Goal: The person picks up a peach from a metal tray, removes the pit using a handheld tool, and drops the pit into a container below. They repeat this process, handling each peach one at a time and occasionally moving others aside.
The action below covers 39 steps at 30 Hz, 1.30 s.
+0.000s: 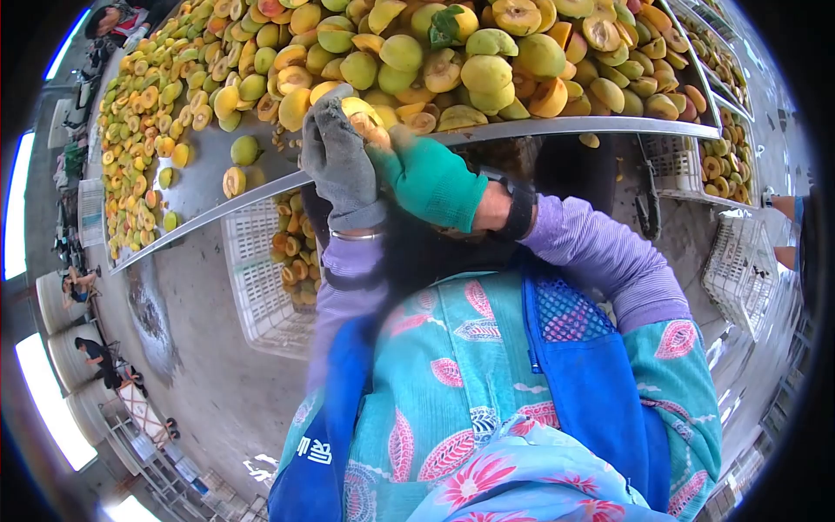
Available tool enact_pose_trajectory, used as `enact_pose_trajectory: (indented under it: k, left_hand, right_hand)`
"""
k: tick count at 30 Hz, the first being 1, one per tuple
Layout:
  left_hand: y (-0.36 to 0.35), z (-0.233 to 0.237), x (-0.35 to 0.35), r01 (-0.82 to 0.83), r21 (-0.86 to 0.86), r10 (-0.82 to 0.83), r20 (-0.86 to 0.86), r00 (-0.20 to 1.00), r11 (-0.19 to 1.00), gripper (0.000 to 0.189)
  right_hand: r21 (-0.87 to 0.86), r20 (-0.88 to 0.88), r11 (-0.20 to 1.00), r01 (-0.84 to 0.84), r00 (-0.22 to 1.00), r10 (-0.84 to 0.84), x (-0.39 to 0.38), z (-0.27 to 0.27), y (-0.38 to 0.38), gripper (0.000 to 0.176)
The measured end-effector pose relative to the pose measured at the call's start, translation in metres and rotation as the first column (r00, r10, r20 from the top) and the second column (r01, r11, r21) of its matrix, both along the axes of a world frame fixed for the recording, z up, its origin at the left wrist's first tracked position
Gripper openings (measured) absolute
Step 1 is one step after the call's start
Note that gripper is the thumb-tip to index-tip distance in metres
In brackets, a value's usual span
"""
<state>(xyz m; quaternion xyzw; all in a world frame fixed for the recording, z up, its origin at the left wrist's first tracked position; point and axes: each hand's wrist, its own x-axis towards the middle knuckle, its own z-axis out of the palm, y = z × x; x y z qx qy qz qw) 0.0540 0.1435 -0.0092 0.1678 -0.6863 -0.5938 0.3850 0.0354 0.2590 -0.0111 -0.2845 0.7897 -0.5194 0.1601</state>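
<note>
My left hand (337,157), in a grey glove, is closed around a cut yellow peach (366,122) at the table's near edge. My right hand (432,178), in a green glove with a dark band at the wrist, presses its fingertips against the same peach from the right. Whether a small tool sits between the hands cannot be made out. Just beyond them lies a heap of yellow-green peaches (400,54), some whole and others halved with orange flesh and hollow centres. A green leaf (444,26) rests on the heap.
The metal table's raised rim (574,127) runs between my body and the fruit. Below it on the left stands a white plastic crate (252,278) with peach halves. More crates (739,270) stand at the right. Other people (103,361) are at the far left.
</note>
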Motion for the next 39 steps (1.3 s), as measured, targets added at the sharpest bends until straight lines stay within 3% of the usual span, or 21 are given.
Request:
enact_pose_trajectory:
  k: [1, 4, 6, 7, 8, 9, 10, 11, 12, 15, 16, 20, 23, 24, 26, 29, 30, 33, 34, 37, 39]
  left_hand:
    - [0.001, 0.000, -0.002, -0.015, -0.017, 0.015, 0.017, 1.000, 1.000, 0.030]
    - [0.003, 0.006, -0.004, -0.008, -0.029, 0.010, 0.058, 0.998, 1.000, 0.032]
    - [0.007, 0.015, 0.000, 0.059, 0.024, -0.060, 0.064, 0.996, 0.998, 0.034]
    - [0.005, 0.016, 0.002, 0.096, -0.086, -0.091, 0.059, 0.994, 0.992, 0.035]
    - [0.000, 0.017, 0.004, 0.141, -0.197, -0.131, 0.063, 0.989, 0.970, 0.035]
    - [-0.008, 0.020, 0.006, 0.192, -0.307, -0.179, 0.070, 0.981, 0.932, 0.035]
    - [-0.024, 0.021, 0.011, 0.339, -0.080, -0.322, 0.170, 0.931, 0.938, 0.035]
    - [-0.023, 0.019, 0.009, 0.293, -0.057, -0.284, 0.132, 0.950, 0.954, 0.037]
    - [-0.019, 0.019, 0.007, 0.255, -0.034, -0.250, 0.100, 0.963, 0.966, 0.039]
    - [-0.003, 0.021, 0.000, 0.188, 0.023, -0.189, 0.026, 0.982, 0.982, 0.036]
    - [-0.003, 0.017, -0.003, 0.195, 0.067, -0.198, 0.050, 0.979, 0.979, 0.035]
    - [0.002, 0.026, -0.009, 0.255, -0.034, -0.246, 0.164, 0.955, 0.966, 0.030]
    - [-0.017, 0.023, -0.024, 0.430, -0.367, -0.338, 0.290, 0.895, 0.825, 0.028]
    - [-0.032, 0.018, -0.035, 0.509, -0.580, -0.386, 0.332, 0.861, 0.636, 0.027]
    - [-0.043, 0.032, -0.036, 0.741, -0.581, -0.523, 0.539, 0.660, 0.336, 0.022]
    - [-0.039, 0.044, -0.035, 0.789, 0.034, -0.613, 0.650, 0.448, 0.613, 0.026]
    - [-0.038, 0.038, -0.032, 0.821, -0.097, -0.587, 0.652, 0.479, 0.562, 0.033]
    - [-0.042, 0.027, -0.034, 0.815, -0.483, -0.610, 0.554, 0.567, 0.320, 0.041]
    - [-0.041, 0.021, -0.035, 0.843, -0.279, -0.675, 0.507, 0.537, 0.460, 0.040]
    - [-0.037, 0.028, -0.027, 0.762, -0.069, -0.649, 0.478, 0.592, 0.644, 0.041]
    - [-0.026, 0.021, -0.021, 0.648, 0.038, -0.616, 0.358, 0.702, 0.761, 0.043]
  right_hand:
    - [-0.029, -0.019, 1.000, -0.003, 1.000, 0.002, -0.002, -0.003, 0.000, 0.035]
    - [-0.234, 0.372, 0.968, 0.091, 0.928, 0.003, 0.009, 0.002, -0.010, 0.043]
    - [-0.192, 0.495, 0.980, 0.057, 0.868, 0.047, 0.008, 0.015, -0.004, 0.044]
    - [-0.175, 0.560, 0.984, 0.038, 0.825, 0.068, 0.009, 0.017, -0.002, 0.045]
    - [-0.402, 0.153, 0.914, 0.056, 0.988, 0.007, 0.008, -0.033, -0.018, 0.046]
    - [-0.382, 0.383, 0.923, 0.055, 0.918, 0.104, 0.008, -0.019, -0.013, 0.046]
    - [-0.364, 0.583, 0.931, 0.036, 0.788, 0.197, 0.007, 0.009, -0.003, 0.047]
    - [-0.354, 0.744, 0.935, 0.009, 0.609, 0.276, 0.006, 0.028, 0.005, 0.047]
    - [-0.343, 0.787, 0.937, 0.074, 0.567, 0.243, 0.013, 0.035, 0.001, 0.047]
    - [-0.324, 0.725, 0.945, 0.044, 0.654, 0.218, 0.008, 0.023, -0.002, 0.044]
    - [-0.241, 0.563, 0.971, 0.002, 0.814, 0.139, 0.006, 0.018, -0.001, 0.041]
    - [-0.318, 0.836, 0.946, 0.062, 0.489, 0.249, -0.001, 0.033, 0.008, 0.044]
    - [-0.250, 0.848, 0.957, 0.148, 0.510, 0.143, 0.003, 0.041, 0.008, 0.043]
    - [-0.300, 0.864, 0.942, 0.152, 0.463, 0.200, 0.002, 0.039, 0.008, 0.042]
    - [-0.382, 0.879, 0.911, 0.157, 0.366, 0.305, 0.001, 0.034, 0.012, 0.040]
    - [-0.593, 0.776, 0.715, 0.370, 0.024, 0.631, 0.005, 0.017, 0.007, 0.039]
    - [-0.641, 0.718, 0.677, 0.361, -0.030, 0.696, 0.003, 0.018, 0.011, 0.038]
    - [-0.513, 0.854, 0.848, 0.136, 0.179, 0.488, 0.001, 0.022, 0.021, 0.036]
    - [-0.484, 0.865, 0.868, 0.112, 0.209, 0.455, 0.003, 0.022, 0.021, 0.035]
    - [-0.631, 0.720, 0.697, 0.341, -0.077, 0.689, 0.004, 0.021, 0.015, 0.033]
    - [-0.579, 0.814, 0.793, 0.191, 0.078, 0.576, -0.003, 0.030, 0.018, 0.032]
